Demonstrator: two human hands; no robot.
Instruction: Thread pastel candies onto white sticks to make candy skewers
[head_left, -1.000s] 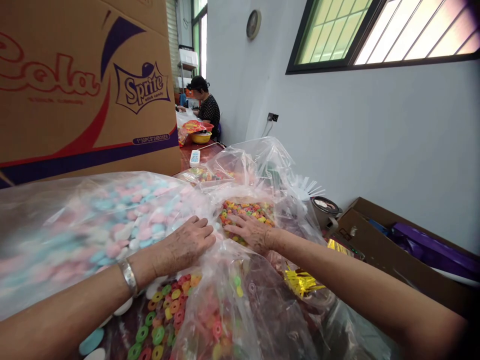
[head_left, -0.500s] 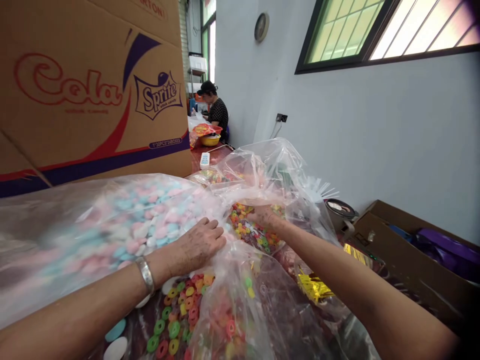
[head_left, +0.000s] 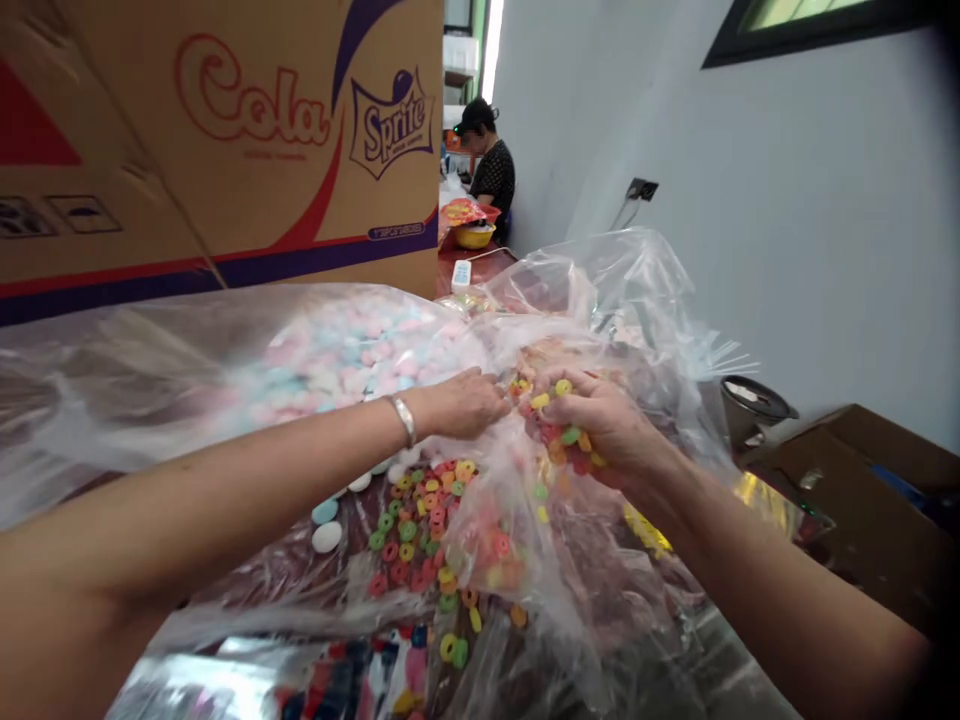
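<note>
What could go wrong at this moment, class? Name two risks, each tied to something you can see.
1. The right hand cups a heaped handful of ring candies; some could spill beside the clear bag.
2. The left hand pinches thin plastic; a slip might let the bag sag and scatter more onto the loose rings below.

Your way left is shut off by the big cardboard box (head_left: 225, 150) standing across the back of the counter, with the bulging clear bag of pastel sweets (head_left: 247, 370) heaped against it. Crumpled clear plastic (head_left: 622, 300) rises just behind your right hand (head_left: 600, 425) and drapes over the loose ring candies (head_left: 420, 530), so a low pass forward snags. To your right, an open brown carton (head_left: 870, 490) and a round container (head_left: 750, 405) crowd the wall side; open air is above the bags.
</note>
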